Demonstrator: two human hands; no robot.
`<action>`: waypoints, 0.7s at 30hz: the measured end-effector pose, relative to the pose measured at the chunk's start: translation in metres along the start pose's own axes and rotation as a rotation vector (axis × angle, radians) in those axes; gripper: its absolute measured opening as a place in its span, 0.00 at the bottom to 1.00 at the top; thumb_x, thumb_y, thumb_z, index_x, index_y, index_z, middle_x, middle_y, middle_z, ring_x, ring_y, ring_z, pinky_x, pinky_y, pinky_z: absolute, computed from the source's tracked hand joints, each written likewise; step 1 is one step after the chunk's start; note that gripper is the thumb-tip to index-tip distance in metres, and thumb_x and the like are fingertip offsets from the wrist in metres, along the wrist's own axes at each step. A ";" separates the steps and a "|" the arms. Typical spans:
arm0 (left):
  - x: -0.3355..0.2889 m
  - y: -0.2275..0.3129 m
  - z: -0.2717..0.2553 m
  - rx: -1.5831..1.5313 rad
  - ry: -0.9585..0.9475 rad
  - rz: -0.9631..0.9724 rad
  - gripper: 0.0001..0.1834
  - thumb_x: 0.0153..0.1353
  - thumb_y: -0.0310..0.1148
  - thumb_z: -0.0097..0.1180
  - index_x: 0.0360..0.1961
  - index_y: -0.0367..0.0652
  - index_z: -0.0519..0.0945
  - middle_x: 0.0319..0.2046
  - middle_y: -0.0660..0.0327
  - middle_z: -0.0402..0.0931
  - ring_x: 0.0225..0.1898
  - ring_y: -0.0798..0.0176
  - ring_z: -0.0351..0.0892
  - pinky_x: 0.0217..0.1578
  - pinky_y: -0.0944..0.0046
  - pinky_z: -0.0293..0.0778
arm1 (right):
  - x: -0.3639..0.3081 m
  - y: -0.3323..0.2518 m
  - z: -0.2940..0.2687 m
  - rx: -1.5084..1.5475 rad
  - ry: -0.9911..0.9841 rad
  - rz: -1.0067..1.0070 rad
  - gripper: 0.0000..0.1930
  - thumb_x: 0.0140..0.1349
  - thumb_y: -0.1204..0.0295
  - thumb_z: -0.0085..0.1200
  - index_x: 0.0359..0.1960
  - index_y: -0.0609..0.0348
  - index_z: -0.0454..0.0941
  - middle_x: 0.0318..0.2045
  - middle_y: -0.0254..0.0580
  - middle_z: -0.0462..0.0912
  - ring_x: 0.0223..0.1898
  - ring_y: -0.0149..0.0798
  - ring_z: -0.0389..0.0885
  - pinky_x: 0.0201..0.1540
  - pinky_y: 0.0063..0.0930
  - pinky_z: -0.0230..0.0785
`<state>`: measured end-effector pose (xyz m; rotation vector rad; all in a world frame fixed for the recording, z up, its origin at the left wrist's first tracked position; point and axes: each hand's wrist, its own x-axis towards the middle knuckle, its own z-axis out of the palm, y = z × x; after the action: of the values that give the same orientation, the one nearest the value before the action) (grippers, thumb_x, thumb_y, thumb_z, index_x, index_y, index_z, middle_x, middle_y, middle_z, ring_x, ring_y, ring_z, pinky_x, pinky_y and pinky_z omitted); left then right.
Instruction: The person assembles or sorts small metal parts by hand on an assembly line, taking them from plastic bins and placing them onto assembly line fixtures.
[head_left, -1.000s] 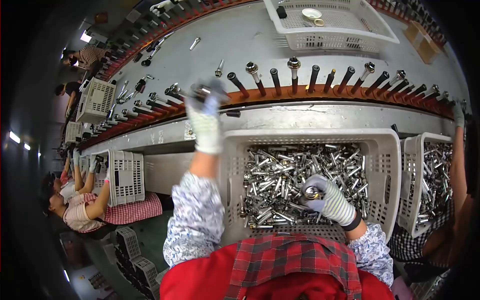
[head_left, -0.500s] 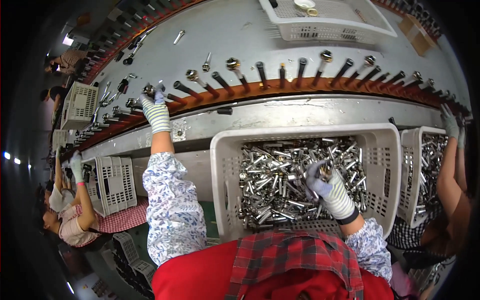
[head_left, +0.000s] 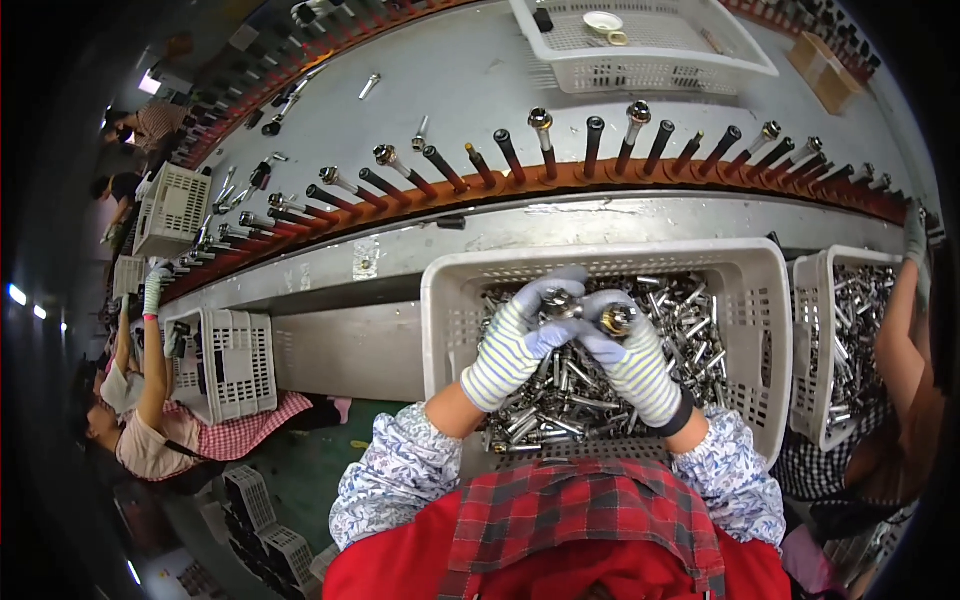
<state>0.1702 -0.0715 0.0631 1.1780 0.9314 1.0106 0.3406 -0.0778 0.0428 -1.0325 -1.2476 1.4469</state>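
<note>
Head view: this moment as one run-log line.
left hand: holds silver part; right hand: holds gold-ringed part; below: crate of loose metal parts; beyond: row of rods

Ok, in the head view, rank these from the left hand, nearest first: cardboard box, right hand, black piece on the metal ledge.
From the left hand:
1. Right hand: close on its right.
2. Black piece: ahead and slightly left, on the metal ledge.
3. Cardboard box: far right, across the table.
</note>
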 end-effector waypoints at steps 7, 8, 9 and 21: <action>0.111 0.030 -0.139 0.023 0.639 0.502 0.18 0.62 0.26 0.52 0.52 0.36 0.63 0.45 0.46 0.75 0.49 0.53 0.76 0.54 0.57 0.71 | -0.015 0.015 -0.035 0.089 0.141 0.417 0.04 0.63 0.73 0.53 0.37 0.54 0.73 0.22 0.27 0.75 0.19 0.19 0.67 0.21 0.12 0.59; 0.120 0.023 -0.165 0.122 0.615 0.526 0.18 0.62 0.25 0.53 0.52 0.37 0.64 0.45 0.46 0.76 0.47 0.53 0.77 0.52 0.57 0.72 | -0.014 0.012 -0.035 0.075 0.120 0.439 0.03 0.62 0.73 0.53 0.36 0.52 0.74 0.22 0.27 0.76 0.19 0.20 0.67 0.21 0.13 0.59; 0.127 0.011 -0.189 0.217 0.587 0.544 0.18 0.62 0.25 0.53 0.52 0.38 0.64 0.44 0.47 0.76 0.46 0.54 0.78 0.51 0.57 0.73 | -0.010 0.008 -0.033 0.085 0.083 0.424 0.02 0.62 0.73 0.53 0.36 0.53 0.74 0.22 0.27 0.76 0.19 0.19 0.68 0.21 0.13 0.59; 0.094 -0.033 -0.302 0.564 0.754 0.294 0.26 0.60 0.25 0.54 0.59 0.41 0.62 0.50 0.56 0.71 0.46 0.63 0.73 0.50 0.65 0.68 | -0.005 -0.013 -0.014 0.220 0.019 0.471 0.06 0.62 0.73 0.55 0.39 0.55 0.74 0.24 0.28 0.76 0.22 0.21 0.72 0.23 0.15 0.64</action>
<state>-0.0858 0.0991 -0.0192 1.4457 1.7541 1.5383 0.3569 -0.0791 0.0542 -1.2343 -0.8351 1.8773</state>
